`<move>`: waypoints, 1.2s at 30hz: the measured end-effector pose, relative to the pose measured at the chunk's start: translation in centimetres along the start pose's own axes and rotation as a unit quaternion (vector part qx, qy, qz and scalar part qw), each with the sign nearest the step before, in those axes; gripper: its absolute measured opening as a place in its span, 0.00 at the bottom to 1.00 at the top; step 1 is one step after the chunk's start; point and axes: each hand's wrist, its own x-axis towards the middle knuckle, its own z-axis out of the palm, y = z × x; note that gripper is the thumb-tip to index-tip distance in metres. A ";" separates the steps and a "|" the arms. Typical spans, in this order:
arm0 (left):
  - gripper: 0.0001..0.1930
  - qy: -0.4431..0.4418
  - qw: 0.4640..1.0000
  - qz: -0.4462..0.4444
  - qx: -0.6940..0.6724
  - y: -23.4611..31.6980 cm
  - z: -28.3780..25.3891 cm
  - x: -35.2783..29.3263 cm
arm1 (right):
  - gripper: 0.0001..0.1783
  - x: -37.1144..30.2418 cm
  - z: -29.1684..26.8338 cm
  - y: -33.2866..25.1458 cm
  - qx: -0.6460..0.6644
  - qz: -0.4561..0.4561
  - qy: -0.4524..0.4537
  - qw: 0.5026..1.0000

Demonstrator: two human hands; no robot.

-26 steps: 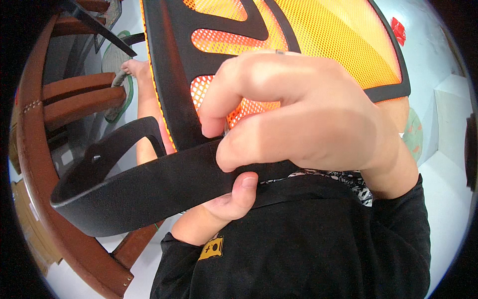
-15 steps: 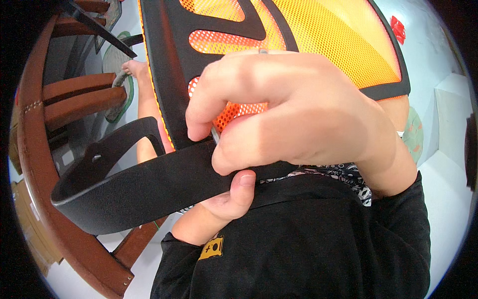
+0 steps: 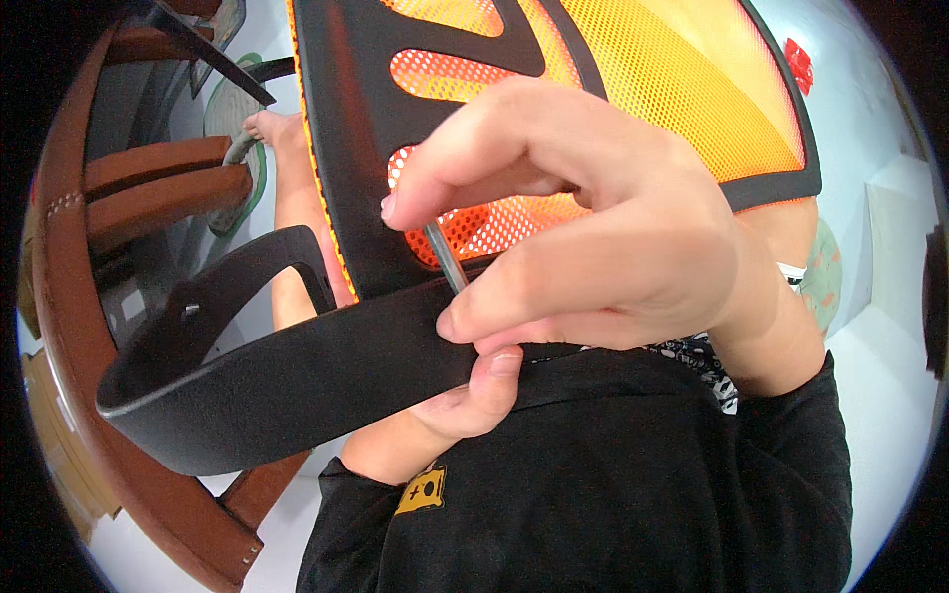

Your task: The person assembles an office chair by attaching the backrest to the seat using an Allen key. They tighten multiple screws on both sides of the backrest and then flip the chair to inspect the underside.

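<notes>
My right hand [image 3: 623, 237] is curled around a thin grey metal hex key [image 3: 446, 259], whose straight shaft shows between index finger and thumb. The fingers hide its ends. Just under it lies a looped black chair armrest [image 3: 297, 381], against the edge of a chair back. My left hand [image 3: 473, 403] grips the armrest from below, thumb on its near edge; its other fingers are hidden. The chair back has a black frame [image 3: 346, 148] and orange-yellow mesh [image 3: 682, 89], and rests over my legs.
A brown curved frame with slats [image 3: 148, 193] stands at the left, a slipper [image 3: 237, 109] beyond it. Cardboard [image 3: 59, 435] lies at the far left edge. A red wrapper [image 3: 799, 67] is on the pale floor at the upper right.
My right index finger has lifted away from the armrest and the hand has opened wider, so more of the hex key shows. The chair back has shifted slightly right; my left hand keeps its grip.
</notes>
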 end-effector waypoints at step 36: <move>0.39 0.057 0.981 -0.038 -0.181 -0.6 1.8 0.0 | 0.21 -4.0 -0.7 -3.4 -0.052 0.094 -0.058 0.993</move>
